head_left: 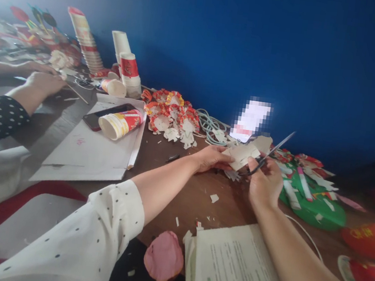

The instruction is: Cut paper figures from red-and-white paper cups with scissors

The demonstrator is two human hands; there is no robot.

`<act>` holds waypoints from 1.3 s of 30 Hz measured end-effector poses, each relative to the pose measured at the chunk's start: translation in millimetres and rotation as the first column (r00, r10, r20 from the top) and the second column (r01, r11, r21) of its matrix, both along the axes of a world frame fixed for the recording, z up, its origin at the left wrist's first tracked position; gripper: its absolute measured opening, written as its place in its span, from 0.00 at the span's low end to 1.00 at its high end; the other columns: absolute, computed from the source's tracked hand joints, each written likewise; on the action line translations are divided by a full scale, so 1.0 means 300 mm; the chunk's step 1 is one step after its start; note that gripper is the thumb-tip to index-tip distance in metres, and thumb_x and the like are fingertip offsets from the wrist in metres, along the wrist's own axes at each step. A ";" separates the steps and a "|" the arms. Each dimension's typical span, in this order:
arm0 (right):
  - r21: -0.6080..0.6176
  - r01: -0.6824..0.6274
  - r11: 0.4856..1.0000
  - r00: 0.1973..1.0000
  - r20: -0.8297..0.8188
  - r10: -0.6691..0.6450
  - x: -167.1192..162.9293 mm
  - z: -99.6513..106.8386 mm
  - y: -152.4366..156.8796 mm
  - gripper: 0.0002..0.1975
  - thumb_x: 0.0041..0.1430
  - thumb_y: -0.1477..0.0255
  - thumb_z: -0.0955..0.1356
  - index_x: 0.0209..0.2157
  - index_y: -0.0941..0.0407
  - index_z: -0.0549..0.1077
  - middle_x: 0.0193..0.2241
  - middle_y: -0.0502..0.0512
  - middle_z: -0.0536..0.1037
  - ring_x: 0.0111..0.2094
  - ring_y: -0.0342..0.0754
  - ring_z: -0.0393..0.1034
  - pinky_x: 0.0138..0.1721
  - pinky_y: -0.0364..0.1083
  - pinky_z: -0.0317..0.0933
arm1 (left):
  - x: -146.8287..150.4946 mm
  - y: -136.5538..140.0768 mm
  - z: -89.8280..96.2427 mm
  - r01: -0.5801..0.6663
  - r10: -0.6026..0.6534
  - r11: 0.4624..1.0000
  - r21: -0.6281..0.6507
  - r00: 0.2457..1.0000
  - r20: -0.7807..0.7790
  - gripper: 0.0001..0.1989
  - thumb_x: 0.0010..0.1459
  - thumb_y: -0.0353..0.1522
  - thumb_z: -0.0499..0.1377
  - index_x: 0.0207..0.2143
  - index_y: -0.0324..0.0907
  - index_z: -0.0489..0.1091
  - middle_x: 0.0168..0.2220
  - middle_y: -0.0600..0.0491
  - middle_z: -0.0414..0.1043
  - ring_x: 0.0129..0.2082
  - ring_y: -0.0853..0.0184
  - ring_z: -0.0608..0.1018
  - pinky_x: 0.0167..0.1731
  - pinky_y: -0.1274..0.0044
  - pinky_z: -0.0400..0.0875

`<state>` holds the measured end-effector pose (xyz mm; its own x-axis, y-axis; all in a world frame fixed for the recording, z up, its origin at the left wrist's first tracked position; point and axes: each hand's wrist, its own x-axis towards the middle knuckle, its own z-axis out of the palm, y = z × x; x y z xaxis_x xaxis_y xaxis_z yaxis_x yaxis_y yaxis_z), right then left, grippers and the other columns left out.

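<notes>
My left hand (pixel 213 158) is closed on the left edge of a pale piece of cut paper (pixel 243 156), pinched between thumb and fingers. In my right hand (pixel 265 180) is a pair of scissors (pixel 278 145), its dark handles within the fingers and its blades pointing up and away to the right. The right thumb lies against the paper's right part. Small white paper scraps (pixel 232 175) lie on the table just below the paper. Whether the scissor blades are apart is too blurred to tell.
Cut red-and-white paper-cup flowers (pixel 173 113) are heaped beyond my left arm. Stacked paper cups (pixel 129 75) stand farther left, near a phone (pixel 97 117) on a white folder (pixel 84 150). A co-worker's hands (pixel 45 81) are at the far left. A green disc (pixel 328 212) carries markers.
</notes>
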<state>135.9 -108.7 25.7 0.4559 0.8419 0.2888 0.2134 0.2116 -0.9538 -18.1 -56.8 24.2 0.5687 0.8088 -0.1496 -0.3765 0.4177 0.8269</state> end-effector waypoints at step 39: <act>0.026 0.033 0.999 0.997 0.070 -0.035 0.003 -0.010 0.005 0.22 0.45 0.63 0.74 0.42 0.58 0.74 0.30 0.54 0.78 0.28 0.48 0.70 0.32 0.49 0.65 | 0.003 0.014 -0.013 -0.125 0.127 0.991 0.043 0.991 -0.035 0.10 0.46 0.29 0.70 0.26 0.35 0.70 0.21 0.56 0.70 0.20 0.77 0.71 0.25 0.82 0.64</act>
<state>136.7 -107.2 22.6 0.4620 0.8182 0.3423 0.2877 0.2268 -0.9305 -17.1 -52.6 20.2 0.4567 0.8795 -0.1340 -0.3926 0.3344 0.8568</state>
